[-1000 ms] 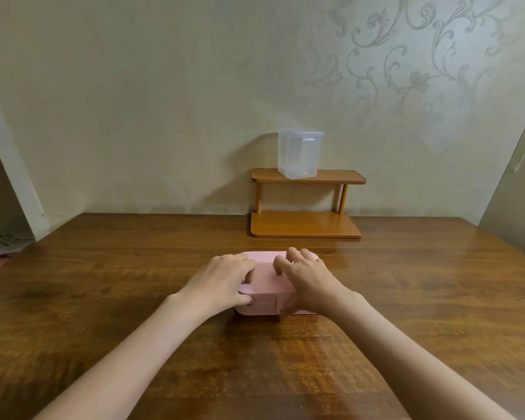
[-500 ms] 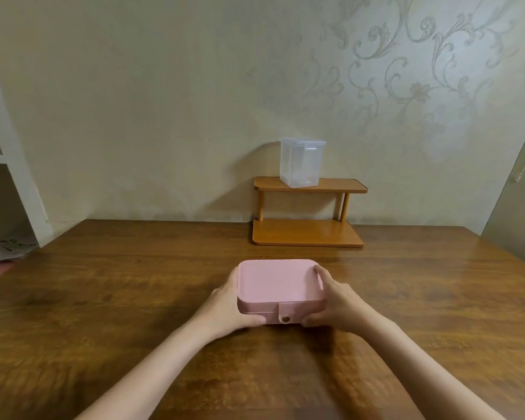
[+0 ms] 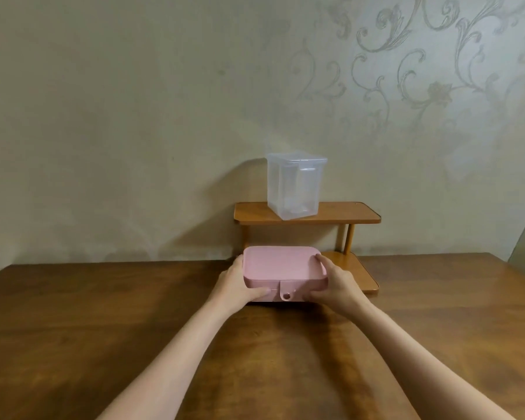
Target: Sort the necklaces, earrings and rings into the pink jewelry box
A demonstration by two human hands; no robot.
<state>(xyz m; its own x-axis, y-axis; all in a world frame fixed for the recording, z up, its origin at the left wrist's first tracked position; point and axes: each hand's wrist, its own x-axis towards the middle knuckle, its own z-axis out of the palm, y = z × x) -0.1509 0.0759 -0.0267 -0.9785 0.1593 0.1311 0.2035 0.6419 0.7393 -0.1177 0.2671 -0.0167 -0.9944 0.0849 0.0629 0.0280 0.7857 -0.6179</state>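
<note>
The pink jewelry box [image 3: 281,266] is closed, its snap tab fastened at the front, and I hold it just above the wooden table [image 3: 103,328] in front of the small shelf. My left hand [image 3: 237,283] grips its left end, thumb on the front wall. My right hand [image 3: 335,283] grips its right end, fingers over the lid's corner. No necklaces, earrings or rings are visible.
A small two-tier wooden shelf [image 3: 358,213] stands against the wall behind the box. A clear lidded plastic container [image 3: 294,184] sits on its top tier. The patterned wall rises behind, and a grey panel shows at the far right.
My hands went from resting on top of the box to gripping its two ends. The box has moved away from me toward the shelf and risen slightly.
</note>
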